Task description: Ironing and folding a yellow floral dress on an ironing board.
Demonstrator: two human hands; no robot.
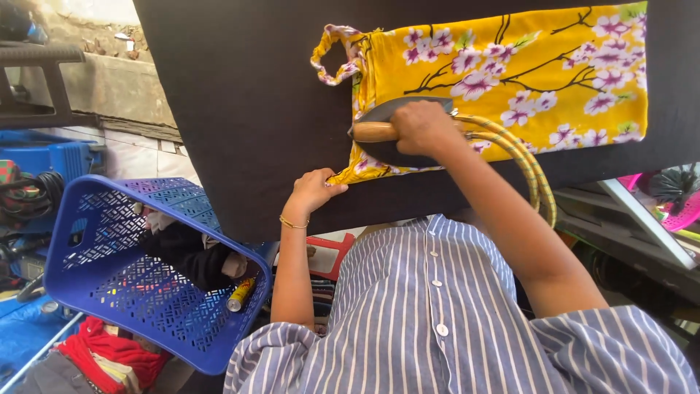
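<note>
Right hand (423,125) grips one iron (390,131); left hand (315,188) pinches, seemingly, one yellow floral garment (510,73).

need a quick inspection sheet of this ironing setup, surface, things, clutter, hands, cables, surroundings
surface: black padded board, bare apart from the garment.
job's things: yellow floral garment lies flat; dark iron with wooden handle rests on its strap end.
clutter: blue basket tipped beside the board, dark clothes and a spray can inside; red cloth on the floor.
grippers: right hand grips the iron's handle; left hand pins the garment's edge.
cables: yellow braided cord runs from the iron past the right arm.
surroundings: pink basket, concrete ledge.
</note>
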